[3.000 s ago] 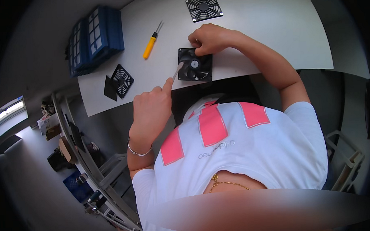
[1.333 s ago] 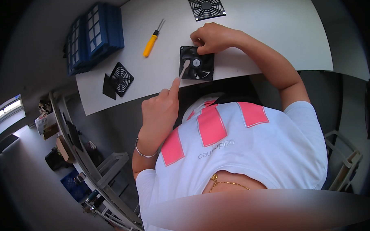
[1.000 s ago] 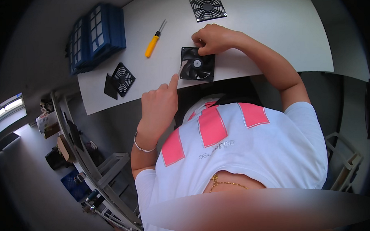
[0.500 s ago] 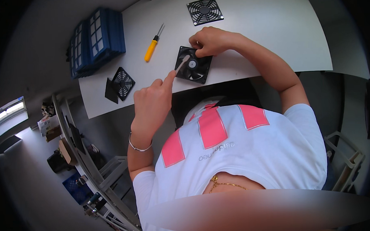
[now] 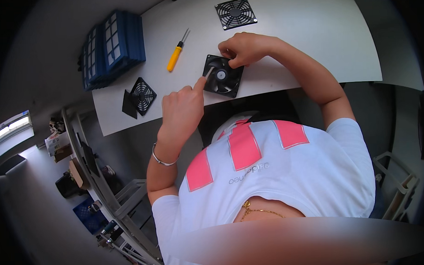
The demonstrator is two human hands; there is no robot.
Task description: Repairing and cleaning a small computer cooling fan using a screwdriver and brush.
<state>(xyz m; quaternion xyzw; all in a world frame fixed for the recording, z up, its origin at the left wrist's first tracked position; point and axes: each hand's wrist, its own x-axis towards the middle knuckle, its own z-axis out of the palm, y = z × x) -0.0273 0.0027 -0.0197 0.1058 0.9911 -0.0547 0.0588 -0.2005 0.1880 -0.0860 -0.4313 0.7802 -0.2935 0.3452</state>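
Note:
A square black computer fan (image 5: 222, 75) with a pale round hub label lies near the table's front edge. My left hand (image 5: 185, 107) is closed around a slim, pale toothbrush (image 5: 210, 72), its head over the fan's left blades. Most of the handle is hidden in that hand. At the fan's far edge, my right hand (image 5: 246, 48) curls its fingers and thumb on the frame, gripping it near the top corner. A yellow-handled screwdriver (image 5: 174, 58) lies left of the fan.
Beyond my right hand sits a black fan grille (image 5: 236, 13). A smaller black grille (image 5: 142, 96) and a dark square filter piece (image 5: 129, 105) lie at the table's left front. Stacked blue framed panels (image 5: 113, 47) occupy the left edge of the white table (image 5: 311, 31).
My left hand has shifted slightly right, and the toothbrush's head now lies at a different angle over the blades. The right hand keeps its hold on the fan.

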